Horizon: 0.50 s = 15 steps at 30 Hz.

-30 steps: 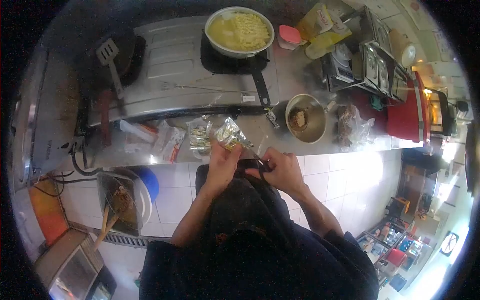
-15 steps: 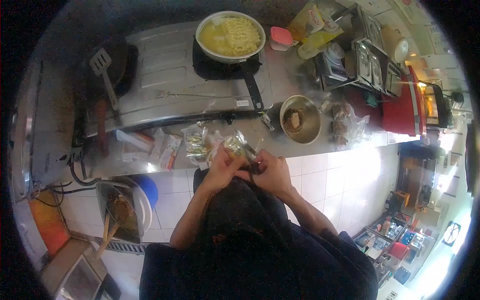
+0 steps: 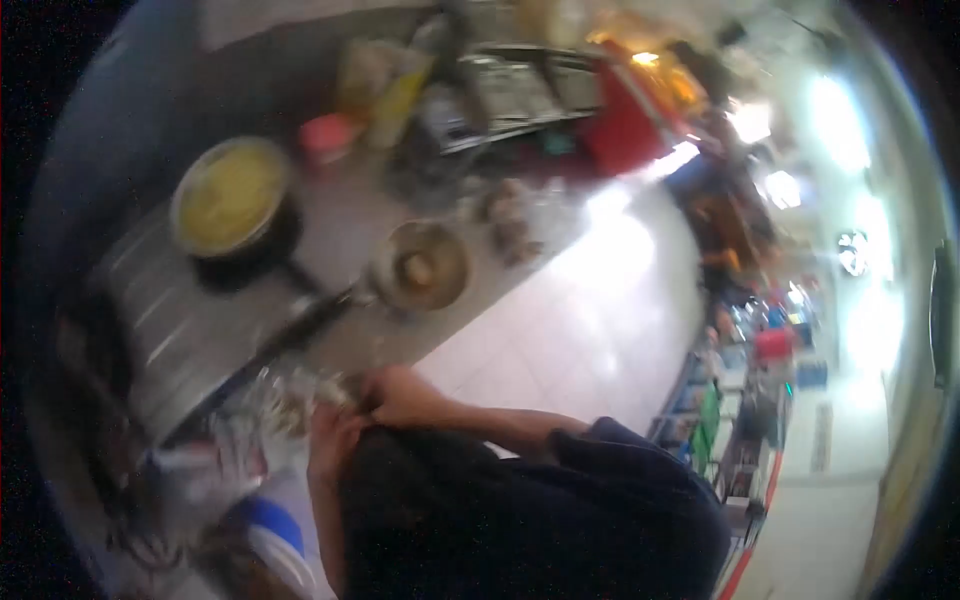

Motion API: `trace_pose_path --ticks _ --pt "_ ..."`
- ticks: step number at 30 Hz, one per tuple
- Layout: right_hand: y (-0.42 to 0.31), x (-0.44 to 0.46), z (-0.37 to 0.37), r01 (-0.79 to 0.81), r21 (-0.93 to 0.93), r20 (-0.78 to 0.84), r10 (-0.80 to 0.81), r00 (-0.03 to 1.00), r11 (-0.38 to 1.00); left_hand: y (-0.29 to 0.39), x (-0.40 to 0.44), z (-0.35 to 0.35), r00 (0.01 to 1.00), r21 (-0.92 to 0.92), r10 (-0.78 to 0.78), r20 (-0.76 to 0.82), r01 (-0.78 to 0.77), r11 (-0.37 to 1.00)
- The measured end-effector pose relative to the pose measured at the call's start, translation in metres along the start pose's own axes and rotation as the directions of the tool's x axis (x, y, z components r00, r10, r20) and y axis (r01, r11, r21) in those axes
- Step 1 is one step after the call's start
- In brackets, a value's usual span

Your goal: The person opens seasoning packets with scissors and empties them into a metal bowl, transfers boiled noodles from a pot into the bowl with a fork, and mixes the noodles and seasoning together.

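Observation:
Motion blurs this view. My left hand (image 3: 335, 437) is at the counter's front edge, its fingers closed at a clear plastic bag (image 3: 287, 408) with pale and green pieces in it. My right hand (image 3: 405, 398) is close beside it, fingers curled in a pinch; whatever lies between them is smeared and dark. Beyond the hands a metal bowl (image 3: 458, 268) holds brown and tan contents. On the stove stands a pan (image 3: 180, 222) filled with yellow noodles (image 3: 232, 192).
Left of my hands lie more plastic packets (image 3: 235, 450). A pink-lidded tub (image 3: 327, 135), metal containers (image 3: 510, 95) and a red box (image 3: 625, 115) stand along the back. Bagged brown items (image 3: 508, 222) rest past the bowl. A blue-and-white bin (image 3: 275, 528) stands below the counter.
The head view has swung to the right, so pan, bowl and hands now appear further left and blurred. Both hands remain close together beside the plastic bag.

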State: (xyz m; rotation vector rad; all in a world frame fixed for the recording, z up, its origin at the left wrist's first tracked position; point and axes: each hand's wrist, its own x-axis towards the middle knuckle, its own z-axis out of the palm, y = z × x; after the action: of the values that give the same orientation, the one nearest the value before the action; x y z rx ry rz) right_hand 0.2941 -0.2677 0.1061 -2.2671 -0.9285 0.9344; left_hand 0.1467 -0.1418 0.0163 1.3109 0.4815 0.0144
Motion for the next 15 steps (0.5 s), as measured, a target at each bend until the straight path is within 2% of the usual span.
trace_pose_path --ticks 1,2,4,5,6,8,9,10,11,12,13,14,15 --pt "0.003 0.003 0.0 0.025 0.02 -0.031 -0.024 0.999 0.999 -0.032 0.006 -0.001 0.967 0.018 0.256 0.005 -0.256 0.967" --pt "0.004 0.001 -0.005 0.008 0.012 -0.073 -0.007 0.997 1.0 -0.003 -0.002 0.008 0.996 -0.591 -0.084 0.001 0.068 0.803" --pt "-0.004 -0.001 -0.01 -0.046 0.061 0.012 0.045 0.999 0.997 -0.008 -0.007 0.007 0.994 -0.613 -0.052 0.094 0.099 0.784" --pt "-0.007 0.0 -0.015 -0.02 0.074 -0.01 0.021 1.0 0.997 -0.01 -0.007 0.003 0.987 -0.64 -0.035 0.158 0.129 0.757" --pt "-0.003 0.003 -0.02 -0.016 0.086 -0.011 0.017 1.0 0.996 0.005 -0.007 0.008 0.987 -0.632 -0.041 0.156 0.131 0.764" --pt "0.009 0.015 -0.025 -0.119 0.163 0.169 0.091 0.981 0.979 0.045 -0.016 0.02 0.988 -0.668 -0.113 0.102 0.152 0.729" --pt "0.016 0.021 -0.027 -0.099 0.268 0.142 0.063 0.988 0.958 0.023 -0.02 0.005 0.99 -0.66 -0.126 0.065 0.137 0.739" --pt "0.014 0.028 -0.026 -0.076 0.276 0.157 0.034 0.987 0.958 -0.015 -0.017 -0.008 0.994 -0.708 -0.104 0.018 0.086 0.701" --pt "0.016 0.033 -0.031 -0.098 0.131 0.205 0.07 0.976 0.987 -0.034 -0.011 -0.012 0.997 -0.754 -0.078 -0.013 0.042 0.655" --pt "0.021 0.033 -0.04 -0.126 -0.022 0.233 0.128 0.964 0.992 -0.019 -0.01 -0.007 0.998 -0.754 -0.07 -0.006 0.041 0.656" --pt "0.067 0.052 0.002 -0.064 -0.335 0.072 0.093 0.993 0.94 0.005 -0.016 -0.003 1.0 -0.775 -0.026 -0.015 0.005 0.632" --pt "0.082 0.062 0.007 -0.058 -0.329 0.076 0.088 0.993 0.943 0.02 -0.022 0.001 0.999 -0.792 0.008 -0.039 -0.036 0.61" --pt "0.089 0.07 0.017 0.009 -0.498 0.035 0.009 0.999 0.867 0.019 -0.022 0.003 0.998 -0.785 -0.007 -0.067 -0.048 0.618"
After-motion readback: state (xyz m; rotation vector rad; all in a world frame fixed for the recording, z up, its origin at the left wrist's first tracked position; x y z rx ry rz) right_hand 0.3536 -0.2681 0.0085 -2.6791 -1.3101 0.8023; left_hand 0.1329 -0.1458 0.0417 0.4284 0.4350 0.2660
